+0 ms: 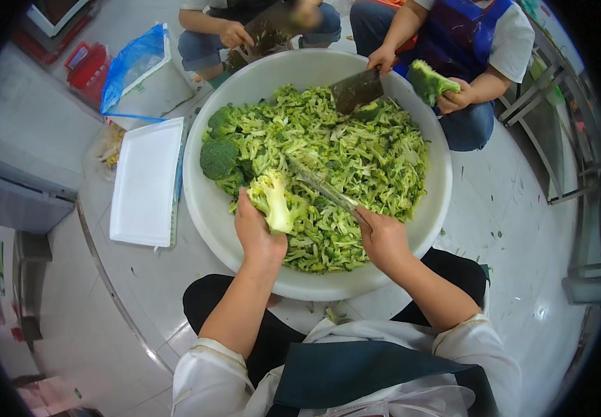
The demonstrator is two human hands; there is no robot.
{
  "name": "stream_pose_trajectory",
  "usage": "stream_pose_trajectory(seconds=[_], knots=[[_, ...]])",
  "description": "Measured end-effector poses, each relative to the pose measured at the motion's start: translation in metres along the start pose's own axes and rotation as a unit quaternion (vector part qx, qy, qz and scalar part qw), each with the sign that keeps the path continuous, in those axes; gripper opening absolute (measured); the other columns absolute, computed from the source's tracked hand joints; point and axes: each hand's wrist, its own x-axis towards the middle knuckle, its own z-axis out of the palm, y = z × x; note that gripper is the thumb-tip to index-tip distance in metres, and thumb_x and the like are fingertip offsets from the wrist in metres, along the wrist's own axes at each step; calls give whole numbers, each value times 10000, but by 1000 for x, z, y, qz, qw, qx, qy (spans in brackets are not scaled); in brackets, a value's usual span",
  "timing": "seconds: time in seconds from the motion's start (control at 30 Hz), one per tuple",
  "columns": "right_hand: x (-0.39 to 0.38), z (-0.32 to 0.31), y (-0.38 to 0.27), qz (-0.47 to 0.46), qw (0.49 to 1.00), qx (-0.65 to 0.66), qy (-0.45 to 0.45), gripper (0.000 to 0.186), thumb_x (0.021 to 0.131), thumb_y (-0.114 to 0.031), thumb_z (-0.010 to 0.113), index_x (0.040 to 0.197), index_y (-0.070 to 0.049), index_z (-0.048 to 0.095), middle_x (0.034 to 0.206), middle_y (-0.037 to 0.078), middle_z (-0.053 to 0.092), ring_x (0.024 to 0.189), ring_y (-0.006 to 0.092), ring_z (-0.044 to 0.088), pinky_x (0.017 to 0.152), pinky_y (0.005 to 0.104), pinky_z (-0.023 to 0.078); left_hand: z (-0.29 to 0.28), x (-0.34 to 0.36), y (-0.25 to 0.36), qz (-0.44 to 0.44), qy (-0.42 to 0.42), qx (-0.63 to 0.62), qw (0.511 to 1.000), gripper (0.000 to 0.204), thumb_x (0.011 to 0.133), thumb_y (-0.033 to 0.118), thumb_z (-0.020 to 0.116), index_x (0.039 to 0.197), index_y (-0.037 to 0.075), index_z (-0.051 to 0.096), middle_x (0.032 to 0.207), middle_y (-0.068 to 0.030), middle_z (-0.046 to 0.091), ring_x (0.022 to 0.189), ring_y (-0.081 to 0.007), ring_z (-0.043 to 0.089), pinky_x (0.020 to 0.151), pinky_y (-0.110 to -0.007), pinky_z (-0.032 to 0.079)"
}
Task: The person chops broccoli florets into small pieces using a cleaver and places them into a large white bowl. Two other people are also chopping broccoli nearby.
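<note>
My left hand (259,233) grips a broccoli piece (270,201) with its pale stem showing, over the near left part of a wide white basin (429,215). My right hand (384,240) holds a knife (325,186) by its near end, the blade slanting up and left, edge-on, just right of the broccoli. The basin holds a heap of chopped broccoli (363,153), with several whole dark green florets (219,158) along its left side.
Two co-workers across the basin hold cleavers (356,90); the right one also holds broccoli (431,83). Left are a white lid (141,181), a blue-lined bin (151,97) and a red container (88,73). Metal racks (544,118) stand right.
</note>
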Motion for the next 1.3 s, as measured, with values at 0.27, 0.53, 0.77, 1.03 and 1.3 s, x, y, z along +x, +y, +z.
stream_pose_trajectory(seconds=[0.27, 0.53, 0.77, 1.03, 1.3], knots=[[20, -55, -83, -194, 977, 60, 71, 603, 566, 7, 670, 1160, -97, 665, 688, 96, 598, 592, 277, 592, 524, 402, 463, -14, 17, -2, 56, 92, 205, 973, 485, 975, 450, 476, 1037, 8, 666, 888, -99, 684, 744, -232, 649, 723, -341, 509], [8, -23, -23, -61, 996, 51, 36, 611, 568, -7, 674, 1171, -98, 658, 670, 89, 587, 571, 284, 575, 521, 404, 462, 16, -16, 11, 56, 24, 81, 995, 364, 1005, 350, 488, 1090, 6, 573, 999, -86, 640, 814, -184, 628, 750, -350, 522], [13, -59, -88, -204, 975, 71, 56, 540, 569, -21, 688, 1105, -89, 696, 686, 104, 601, 583, 305, 586, 528, 405, 468, -3, 1, 7, 135, 140, 298, 934, 415, 981, 397, 521, 1014, -8, 603, 920, -93, 648, 747, -196, 618, 681, -317, 495], [3, -29, -27, -1, 997, 78, -20, 242, 849, -81, 639, 1084, -65, 691, 740, 201, 644, 666, 364, 629, 600, 437, 508, 13, -11, 9, 114, 51, 133, 983, 327, 1021, 304, 475, 1050, -10, 561, 942, -91, 637, 776, -189, 637, 725, -346, 535], [9, -47, -76, -190, 978, 71, 56, 538, 585, 7, 665, 1117, -76, 676, 724, 121, 621, 617, 296, 608, 558, 417, 487, -7, 1, 8, 94, 118, 220, 964, 352, 970, 369, 564, 1003, 19, 590, 853, -44, 616, 713, -172, 597, 647, -334, 483]])
